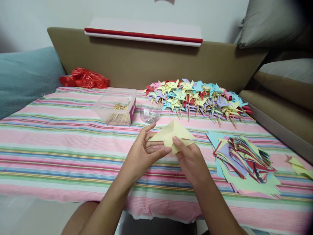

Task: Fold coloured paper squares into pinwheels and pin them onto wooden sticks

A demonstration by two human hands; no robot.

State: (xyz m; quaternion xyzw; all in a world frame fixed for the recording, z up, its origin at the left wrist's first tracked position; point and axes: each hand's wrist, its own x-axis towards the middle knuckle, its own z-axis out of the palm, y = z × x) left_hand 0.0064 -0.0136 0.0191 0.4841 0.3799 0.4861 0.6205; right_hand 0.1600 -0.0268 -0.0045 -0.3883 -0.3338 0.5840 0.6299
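Both of my hands hold a pale yellow paper square (174, 133) above the striped cloth, its flaps folded up toward the middle. My left hand (144, 150) grips its left side, thumb under and fingers curled around the edge. My right hand (189, 160) pinches the lower right part with thumb and fingertips. A stack of cut coloured paper squares (244, 156) lies just right of my right hand. A heap of finished paper pinwheels on wooden sticks (195, 96) lies farther back.
A clear plastic box of wooden sticks (116, 106) and a small clear bag of pins (149, 115) sit behind my hands. A red plastic bag (84, 78) lies at the back left. Yellow paper scraps (299, 166) rest at the right edge. A sofa back (146, 62) rises behind.
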